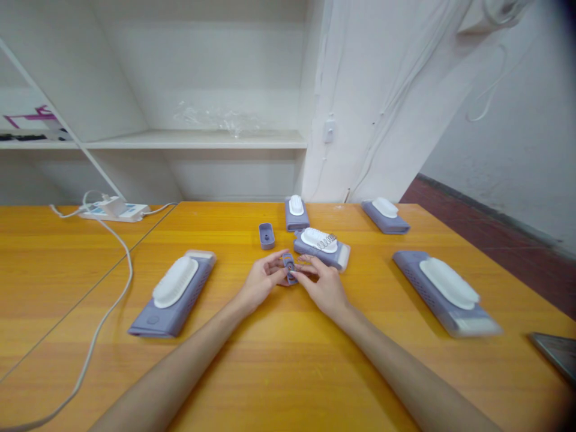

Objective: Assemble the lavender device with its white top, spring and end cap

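Observation:
Near the middle of the table my left hand grips a small purple-grey plastic part with openings in it. My right hand meets it from the other side, thumb and fingertips closed at its edge; anything smaller between them is too small to make out. Just behind my right fingers, a metal coil spring rests over the white oval piece on a purple-grey case. A small open purple-grey cup stands upright behind my left hand.
More purple-grey cases with white oval tops lie around: left, back, back right and right. A power strip with a white cable lies left. A dark flat object sits at the right edge.

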Demonstrator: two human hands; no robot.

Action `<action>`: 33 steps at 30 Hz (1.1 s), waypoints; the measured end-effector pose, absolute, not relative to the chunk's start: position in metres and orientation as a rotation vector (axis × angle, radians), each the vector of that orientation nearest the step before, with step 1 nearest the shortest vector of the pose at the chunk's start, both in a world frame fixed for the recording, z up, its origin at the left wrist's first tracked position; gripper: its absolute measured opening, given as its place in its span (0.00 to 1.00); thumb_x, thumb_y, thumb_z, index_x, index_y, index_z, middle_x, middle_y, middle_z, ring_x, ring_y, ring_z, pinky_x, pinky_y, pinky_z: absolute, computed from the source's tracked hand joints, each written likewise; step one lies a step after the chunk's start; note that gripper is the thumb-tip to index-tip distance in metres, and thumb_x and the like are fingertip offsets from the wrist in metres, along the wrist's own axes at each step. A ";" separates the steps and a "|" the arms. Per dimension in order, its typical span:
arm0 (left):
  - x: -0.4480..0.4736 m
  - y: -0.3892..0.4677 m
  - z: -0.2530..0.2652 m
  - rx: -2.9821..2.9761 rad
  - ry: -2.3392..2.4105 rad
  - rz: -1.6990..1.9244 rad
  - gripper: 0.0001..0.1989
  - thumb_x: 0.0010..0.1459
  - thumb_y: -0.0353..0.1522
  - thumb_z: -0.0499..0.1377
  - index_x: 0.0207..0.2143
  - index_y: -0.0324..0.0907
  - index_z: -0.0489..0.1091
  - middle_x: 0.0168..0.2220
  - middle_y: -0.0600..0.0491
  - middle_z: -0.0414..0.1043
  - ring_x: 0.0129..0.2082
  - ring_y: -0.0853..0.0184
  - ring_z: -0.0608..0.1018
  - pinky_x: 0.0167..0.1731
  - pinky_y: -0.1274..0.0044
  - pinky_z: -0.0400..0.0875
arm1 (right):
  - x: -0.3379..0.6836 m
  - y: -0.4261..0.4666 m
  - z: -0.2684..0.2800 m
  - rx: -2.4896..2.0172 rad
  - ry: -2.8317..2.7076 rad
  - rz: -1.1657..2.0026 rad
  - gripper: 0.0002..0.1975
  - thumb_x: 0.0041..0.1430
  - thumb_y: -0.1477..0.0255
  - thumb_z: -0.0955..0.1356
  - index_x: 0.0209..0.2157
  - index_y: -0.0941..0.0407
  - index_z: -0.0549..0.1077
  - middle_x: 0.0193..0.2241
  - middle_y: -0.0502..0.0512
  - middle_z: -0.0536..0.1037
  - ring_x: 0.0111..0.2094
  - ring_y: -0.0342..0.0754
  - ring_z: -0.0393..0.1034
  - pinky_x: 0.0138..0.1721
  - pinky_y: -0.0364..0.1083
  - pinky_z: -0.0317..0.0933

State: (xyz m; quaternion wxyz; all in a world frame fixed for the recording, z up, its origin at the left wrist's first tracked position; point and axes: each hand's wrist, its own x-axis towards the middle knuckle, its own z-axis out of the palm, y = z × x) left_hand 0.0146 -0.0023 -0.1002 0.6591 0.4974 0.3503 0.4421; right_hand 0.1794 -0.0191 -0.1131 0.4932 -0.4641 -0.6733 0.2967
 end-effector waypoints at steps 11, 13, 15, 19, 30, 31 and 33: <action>0.019 -0.002 -0.101 1.080 0.909 1.009 0.33 0.42 0.33 0.65 0.51 0.33 0.63 0.36 0.45 0.74 0.27 0.68 0.75 0.26 0.77 0.71 | 0.181 -0.017 -0.120 -1.117 -1.769 0.577 0.12 0.56 0.72 0.69 0.43 0.56 0.71 0.38 0.54 0.74 0.38 0.50 0.70 0.41 0.46 0.65; 0.019 -0.002 -0.100 1.078 0.908 0.997 0.33 0.42 0.33 0.65 0.52 0.33 0.62 0.35 0.46 0.74 0.26 0.69 0.75 0.26 0.77 0.71 | 0.181 -0.016 -0.121 -1.114 -1.780 0.555 0.10 0.57 0.71 0.69 0.42 0.57 0.72 0.36 0.54 0.74 0.37 0.49 0.69 0.40 0.46 0.65; 0.018 -0.002 -0.100 1.081 0.906 0.986 0.33 0.43 0.34 0.64 0.52 0.33 0.61 0.32 0.48 0.74 0.24 0.71 0.74 0.26 0.77 0.71 | 0.180 -0.017 -0.121 -1.106 -1.772 0.561 0.12 0.57 0.71 0.69 0.43 0.57 0.71 0.37 0.54 0.73 0.36 0.49 0.69 0.40 0.45 0.65; 0.018 -0.003 -0.098 1.094 0.884 0.983 0.30 0.44 0.33 0.64 0.50 0.33 0.63 0.30 0.50 0.73 0.24 0.71 0.74 0.27 0.77 0.71 | 0.180 -0.017 -0.117 -1.093 -1.798 0.543 0.18 0.57 0.72 0.68 0.49 0.56 0.67 0.39 0.55 0.72 0.38 0.49 0.68 0.41 0.46 0.64; 0.013 -0.002 -0.099 1.136 0.844 0.930 0.27 0.45 0.34 0.64 0.48 0.34 0.64 0.27 0.52 0.72 0.22 0.71 0.74 0.26 0.77 0.71 | 0.182 -0.015 -0.114 -1.083 -1.862 0.533 0.07 0.56 0.73 0.69 0.38 0.56 0.72 0.35 0.53 0.72 0.37 0.49 0.67 0.42 0.46 0.62; 0.012 -0.002 -0.100 1.142 0.834 0.913 0.28 0.45 0.34 0.64 0.48 0.34 0.64 0.27 0.52 0.72 0.22 0.71 0.74 0.26 0.76 0.71 | 0.182 -0.015 -0.115 -1.086 -1.861 0.531 0.07 0.56 0.73 0.69 0.38 0.56 0.72 0.35 0.53 0.72 0.38 0.49 0.66 0.43 0.47 0.61; 0.011 -0.002 -0.101 1.152 0.813 0.891 0.28 0.45 0.34 0.64 0.49 0.35 0.64 0.27 0.51 0.72 0.22 0.70 0.75 0.27 0.75 0.72 | 0.182 -0.015 -0.115 -1.089 -1.860 0.533 0.08 0.56 0.73 0.69 0.39 0.56 0.72 0.36 0.54 0.72 0.39 0.50 0.67 0.45 0.47 0.61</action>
